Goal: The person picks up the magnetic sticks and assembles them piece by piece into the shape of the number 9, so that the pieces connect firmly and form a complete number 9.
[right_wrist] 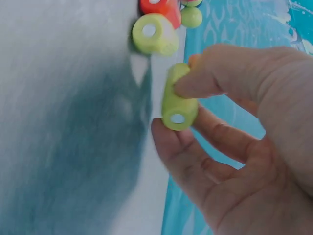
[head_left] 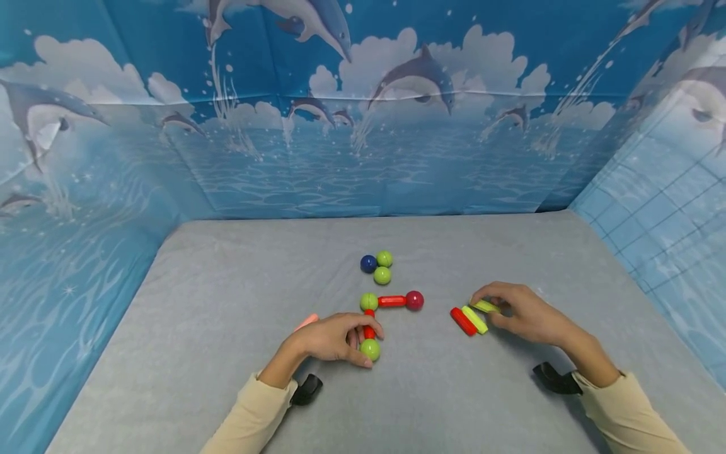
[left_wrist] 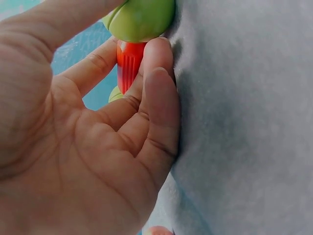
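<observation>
a blue wall [head_left: 363, 157] with dolphins is standing around a grey worktop [head_left: 227, 302]. the left hand [head_left: 331, 340] is holding a toy of red sticks and balls [head_left: 386, 309] in the middle, its grip curling around the red stick [left_wrist: 129, 63] by the green ball [left_wrist: 142, 19]. the right hand [head_left: 524, 312], out at 3 o'clock from that toy, is pinching a yellow-green stick [right_wrist: 177, 100]. another yellow-green stick [head_left: 475, 319] and a red stick [head_left: 462, 321] are lying just beside it. three loose balls [head_left: 377, 267] are sitting at 12 o'clock from the toy.
</observation>
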{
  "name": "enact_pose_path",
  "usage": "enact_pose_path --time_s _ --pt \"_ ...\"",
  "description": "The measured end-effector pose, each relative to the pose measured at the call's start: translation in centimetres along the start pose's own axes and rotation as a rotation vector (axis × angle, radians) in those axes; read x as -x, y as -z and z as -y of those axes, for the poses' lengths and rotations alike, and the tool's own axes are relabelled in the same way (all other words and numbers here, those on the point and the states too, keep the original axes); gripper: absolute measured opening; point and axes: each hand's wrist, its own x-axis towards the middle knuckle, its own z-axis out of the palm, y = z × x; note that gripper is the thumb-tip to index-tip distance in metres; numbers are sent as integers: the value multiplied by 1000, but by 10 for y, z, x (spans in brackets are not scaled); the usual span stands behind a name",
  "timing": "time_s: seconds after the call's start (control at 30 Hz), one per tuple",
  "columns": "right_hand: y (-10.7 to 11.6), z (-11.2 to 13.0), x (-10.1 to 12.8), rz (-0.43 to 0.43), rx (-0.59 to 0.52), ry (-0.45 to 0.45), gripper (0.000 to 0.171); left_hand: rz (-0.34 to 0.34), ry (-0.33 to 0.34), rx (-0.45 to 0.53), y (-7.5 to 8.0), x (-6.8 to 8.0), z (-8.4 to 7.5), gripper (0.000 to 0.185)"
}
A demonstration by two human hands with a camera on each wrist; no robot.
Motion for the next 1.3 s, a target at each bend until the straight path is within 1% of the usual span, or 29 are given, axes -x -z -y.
enact_pose_path --time_s 0.13,0.23,0.3,0.43,0.57,0.8,0.93,1.3 --pt "-3 9 -4 -48 -5 85 40 0 1 2 -1 0 0 40" --pt "-6 18 -7 -52 -10 134 38 0 4 3 -1 0 0 40" --pt "-8 24 -10 -51 -5 149 36 -1 4 1 -1 -1 0 40" --pt "-12 34 -16 -37 -15 155 34 -8 -1 -2 -1 -1 1 40" --pt "-17 41 -21 -3 -53 146 34 -8 -5 4 -1 0 2 41" --pt "-23 53 -26 83 -21 104 32 -10 8 3 -2 0 1 43" --pt "-29 60 -31 123 -29 94 32 -14 15 -2 -3 -1 1 42" --pt "-50 78 -41 195 -81 179 32 -9 7 -2 -2 -2 3 41"
